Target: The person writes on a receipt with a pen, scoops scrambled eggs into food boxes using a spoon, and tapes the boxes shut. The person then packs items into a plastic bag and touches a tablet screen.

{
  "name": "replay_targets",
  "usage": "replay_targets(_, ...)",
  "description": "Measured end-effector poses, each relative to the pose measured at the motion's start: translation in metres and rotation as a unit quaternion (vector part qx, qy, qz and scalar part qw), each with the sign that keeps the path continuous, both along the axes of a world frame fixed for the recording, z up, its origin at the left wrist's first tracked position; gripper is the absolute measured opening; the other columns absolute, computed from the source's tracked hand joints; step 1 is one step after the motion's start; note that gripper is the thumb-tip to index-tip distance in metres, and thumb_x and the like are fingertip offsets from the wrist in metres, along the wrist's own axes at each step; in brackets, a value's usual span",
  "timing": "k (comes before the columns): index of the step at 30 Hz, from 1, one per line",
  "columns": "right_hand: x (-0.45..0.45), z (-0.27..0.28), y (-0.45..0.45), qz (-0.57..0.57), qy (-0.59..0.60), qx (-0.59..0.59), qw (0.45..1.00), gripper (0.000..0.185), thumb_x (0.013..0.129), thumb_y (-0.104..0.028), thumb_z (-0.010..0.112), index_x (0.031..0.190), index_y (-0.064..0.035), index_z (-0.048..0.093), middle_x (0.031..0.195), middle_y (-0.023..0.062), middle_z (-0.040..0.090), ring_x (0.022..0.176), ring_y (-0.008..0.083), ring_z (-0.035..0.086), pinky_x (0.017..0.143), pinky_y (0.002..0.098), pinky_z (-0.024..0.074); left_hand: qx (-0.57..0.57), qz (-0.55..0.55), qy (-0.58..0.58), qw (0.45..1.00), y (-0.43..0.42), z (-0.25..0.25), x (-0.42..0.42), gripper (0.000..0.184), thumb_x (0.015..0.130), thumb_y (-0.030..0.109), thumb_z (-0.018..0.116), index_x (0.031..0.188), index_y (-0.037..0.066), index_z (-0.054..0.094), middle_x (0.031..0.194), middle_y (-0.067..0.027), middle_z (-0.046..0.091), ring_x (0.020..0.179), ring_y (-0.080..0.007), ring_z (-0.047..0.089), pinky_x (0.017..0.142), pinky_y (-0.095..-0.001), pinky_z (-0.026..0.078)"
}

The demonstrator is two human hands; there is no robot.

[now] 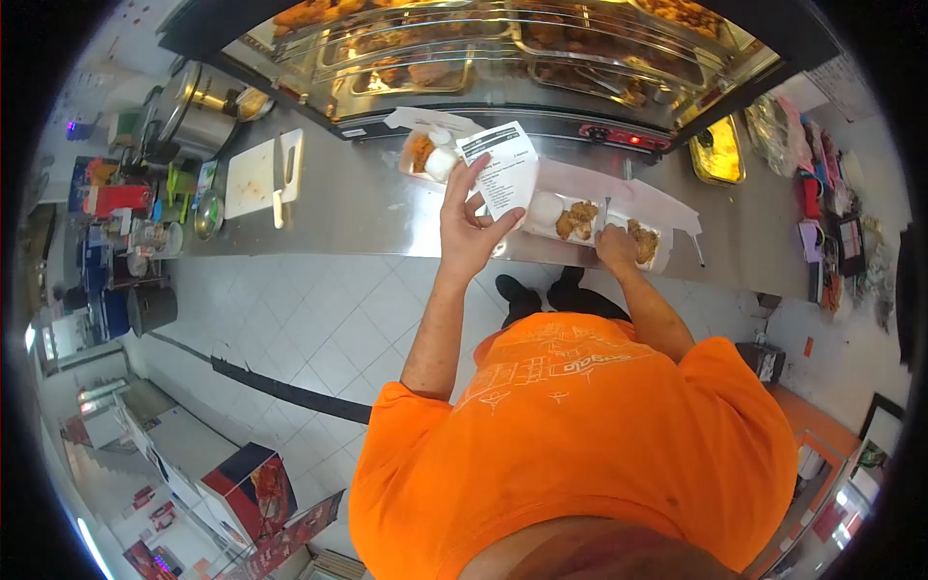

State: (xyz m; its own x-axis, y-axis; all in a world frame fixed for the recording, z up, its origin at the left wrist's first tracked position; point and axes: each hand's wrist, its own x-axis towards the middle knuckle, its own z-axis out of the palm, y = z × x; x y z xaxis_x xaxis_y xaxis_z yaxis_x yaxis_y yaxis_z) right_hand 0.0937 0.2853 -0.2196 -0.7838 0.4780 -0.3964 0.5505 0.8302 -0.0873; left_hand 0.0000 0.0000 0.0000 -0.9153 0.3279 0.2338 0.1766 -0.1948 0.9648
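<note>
A printed paper slip (505, 172) is pinched between the thumb and fingers of my left hand (468, 224), held above the steel counter. My right hand (617, 247) is closed around the lower end of a thin metal utensil (606, 211) at an open white box (553, 232). Fried chicken pieces (577, 221) and a round white item (545, 206) lie in that box, with another fried piece (642, 242) right of my hand. Behind the slip, a second open box (411, 166) contains orange-brown food and white round items.
A glass warming cabinet (503, 111) with trays of fried food stands at the back. On the left are a cutting board (253, 178) with a knife (278, 184) and a metal bowl (208, 215). A foil-like tray (717, 152) and a pen (697, 249) are on the right.
</note>
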Motion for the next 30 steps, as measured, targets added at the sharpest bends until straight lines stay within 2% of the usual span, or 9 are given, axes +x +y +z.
replay_targets(5, 0.034, -0.003, 0.068, -0.029, 0.033, 0.016, 0.999, 0.036, 0.095, -0.033, 0.049, 0.103, -0.0044, 0.069, 0.106, 0.0215, 0.069, 0.099, 0.0416, 0.067, 0.085, 0.0524, 0.0532, -0.013, -0.022, -0.027, 0.999, 0.041, 0.005, 0.018, 0.080, 0.071, -0.011, 0.077, 0.142, -0.001, 0.042, 0.141, -0.0127, 0.040, 0.124, -0.0302, 0.053, 0.089, -0.0350, 0.061)
replay_targets(8, 0.053, -0.003, 0.127, -0.022, 0.041, 0.034, 0.998, 0.035, 0.096, -0.033, 0.049, 0.103, -0.0054, 0.069, 0.104, 0.0208, 0.070, 0.097, 0.0401, 0.068, 0.083, 0.0519, 0.0542, -0.015, -0.046, -0.051, 0.998, 0.078, 0.008, 0.034, 0.079, 0.072, -0.011, 0.077, 0.142, -0.002, 0.042, 0.141, -0.0130, 0.039, 0.124, -0.0312, 0.053, 0.087, -0.0347, 0.062)
replay_targets(11, 0.069, -0.014, 0.180, -0.021, 0.064, 0.055, 0.996, 0.034, 0.096, -0.032, 0.049, 0.104, -0.0056, 0.068, 0.102, 0.0194, 0.070, 0.096, 0.0385, 0.069, 0.081, 0.0511, 0.0548, -0.024, -0.060, -0.026, 0.998, 0.119, 0.003, 0.051, 0.074, 0.074, -0.014, 0.074, 0.141, 0.001, 0.044, 0.138, -0.0113, 0.039, 0.121, -0.0284, 0.058, 0.081, -0.0272, 0.064)
replay_targets(18, 0.094, -0.023, 0.347, 0.017, 0.066, 0.088, 0.994, 0.023, 0.091, -0.019, 0.054, 0.099, -0.0080, 0.072, 0.098, 0.0134, 0.072, 0.093, 0.0340, 0.071, 0.075, 0.0480, 0.0573, -0.068, -0.046, -0.032, 0.996, 0.258, -0.035, 0.115, 0.075, 0.074, -0.010, 0.076, 0.141, 0.005, 0.046, 0.135, -0.0087, 0.045, 0.116, -0.0274, 0.061, 0.081, -0.0297, 0.063)
replay_targets(20, 0.102, -0.036, 0.381, 0.009, 0.070, 0.085, 0.994, 0.030, 0.094, -0.027, 0.050, 0.103, -0.0067, 0.070, 0.106, 0.0177, 0.071, 0.097, 0.0348, 0.070, 0.079, 0.0491, 0.0558, -0.079, -0.045, -0.069, 0.993, 0.296, -0.050, 0.133, 0.076, 0.073, -0.010, 0.076, 0.141, 0.005, 0.047, 0.135, -0.0080, 0.045, 0.115, -0.0266, 0.061, 0.084, -0.0322, 0.062)
replay_targets(22, 0.105, -0.064, 0.405, -0.031, 0.056, 0.050, 0.997, 0.030, 0.095, -0.025, 0.048, 0.106, -0.0076, 0.070, 0.107, 0.0168, 0.071, 0.098, 0.0346, 0.070, 0.078, 0.0496, 0.0559, -0.115, -0.042, -0.084, 0.989, 0.319, -0.072, 0.149, 0.076, 0.072, -0.010, 0.077, 0.141, 0.006, 0.047, 0.135, -0.0080, 0.045, 0.116, -0.0261, 0.060, 0.087, -0.0338, 0.061)
replay_targets(27, 0.104, -0.024, 0.494, -0.062, 0.052, 0.025, 0.996, 0.032, 0.095, -0.031, 0.050, 0.110, -0.0091, 0.068, 0.111, 0.0174, 0.069, 0.107, 0.0342, 0.065, 0.088, 0.0497, 0.0500, -0.100, -0.029, -0.136, 0.985, 0.387, -0.082, 0.179, 0.075, 0.073, -0.011, 0.076, 0.140, 0.005, 0.048, 0.137, -0.0093, 0.046, 0.119, -0.0230, 0.057, 0.091, -0.0344, 0.058)
replay_targets(28, 0.107, -0.017, 0.507, -0.076, 0.049, 0.006, 0.996, 0.032, 0.095, -0.033, 0.051, 0.110, -0.0093, 0.068, 0.113, 0.0173, 0.068, 0.110, 0.0340, 0.064, 0.090, 0.0498, 0.0483, -0.144, -0.011, -0.078, 0.986, 0.391, -0.103, 0.177, 0.069, 0.077, -0.003, 0.076, 0.140, 0.006, 0.049, 0.137, -0.0102, 0.048, 0.119, -0.0225, 0.057, 0.090, -0.0354, 0.057)
replay_targets(30, 0.133, 0.008, 0.532, -0.106, 0.225, 0.099, 0.963, 0.037, 0.094, -0.036, 0.055, 0.117, -0.0089, 0.064, 0.125, 0.0189, 0.062, 0.119, 0.0379, 0.058, 0.093, 0.0524, 0.0459, -0.213, -0.010, -0.113, 0.971, 0.403, -0.154, 0.169, 0.063, 0.083, 0.004, 0.074, 0.140, 0.001, 0.047, 0.133, -0.0134, 0.051, 0.109, -0.0254, 0.062, 0.074, -0.0322, 0.057)
